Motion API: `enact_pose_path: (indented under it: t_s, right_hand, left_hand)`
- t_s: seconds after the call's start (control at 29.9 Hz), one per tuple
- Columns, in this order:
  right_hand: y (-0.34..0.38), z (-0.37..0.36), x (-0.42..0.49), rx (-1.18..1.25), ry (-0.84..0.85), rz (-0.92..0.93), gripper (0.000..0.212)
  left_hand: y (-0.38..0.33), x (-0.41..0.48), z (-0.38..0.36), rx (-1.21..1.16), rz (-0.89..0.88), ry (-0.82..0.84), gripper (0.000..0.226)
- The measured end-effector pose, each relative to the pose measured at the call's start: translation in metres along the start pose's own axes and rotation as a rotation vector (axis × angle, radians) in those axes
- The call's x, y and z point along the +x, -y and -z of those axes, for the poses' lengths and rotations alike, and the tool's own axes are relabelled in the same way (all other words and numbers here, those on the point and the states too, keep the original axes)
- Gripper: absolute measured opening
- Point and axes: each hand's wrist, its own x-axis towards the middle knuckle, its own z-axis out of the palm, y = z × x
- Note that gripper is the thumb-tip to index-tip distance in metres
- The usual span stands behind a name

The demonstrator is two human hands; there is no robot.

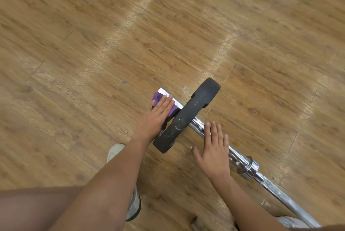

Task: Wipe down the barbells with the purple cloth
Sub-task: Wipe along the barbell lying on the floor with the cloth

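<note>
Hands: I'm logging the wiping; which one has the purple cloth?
The left hand, pressing the cloth on the bar's end past the plate. The right hand rests open on the bar, with no cloth.

This looks like a gym or weight room. A long chrome steel barbell [238, 156] lies on the floor under the fingers of the right hand [214, 152], with a ribbed chrome collar [249, 167] just to that hand's right. A round black rubber weight plate [188, 115], scuffed and flecked white, stands on the bar between the right hand and the left hand [158, 117]. A worn, glossy brown wood-plank floor [93, 44] spreads around both hands.
</note>
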Motion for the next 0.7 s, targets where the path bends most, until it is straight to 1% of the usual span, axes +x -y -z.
enact_pose_path:
  t_s: [0.1,0.13,0.23,0.27,0.37,0.43,0.54,0.7]
  right_hand:
    - [-0.005,0.004,0.009,0.009,-0.008,0.004,0.087]
    - [-0.006,0.005,0.011,0.018,-0.003,0.006,0.087]
    - [-0.012,0.01,0.019,0.029,0.005,-0.003,0.087]
    - [-0.014,0.013,0.022,0.032,0.007,-0.009,0.088]
    - [-0.019,0.019,0.032,0.049,0.002,-0.014,0.087]
    - [-0.024,0.023,0.037,0.069,-0.003,-0.002,0.087]
    - [-0.03,0.028,0.044,0.093,-0.007,0.006,0.087]
    - [-0.037,0.033,0.055,0.095,-0.026,-0.007,0.088]
  left_hand:
    - [0.007,0.012,0.0,0.027,-0.048,-0.005,0.101]
    - [0.012,0.017,-0.001,0.008,-0.027,-0.018,0.1]
    - [0.017,0.036,0.008,-0.057,0.111,-0.034,0.097]
    - [0.017,0.041,0.011,-0.043,0.102,-0.025,0.097]
    - [0.017,0.046,0.008,-0.037,-0.071,-0.006,0.098]
    - [0.012,0.039,-0.002,-0.031,-0.134,-0.018,0.097]
    - [0.004,0.04,-0.009,-0.059,-0.11,-0.06,0.095]
    - [-0.001,0.065,-0.003,-0.101,-0.078,-0.079,0.094]
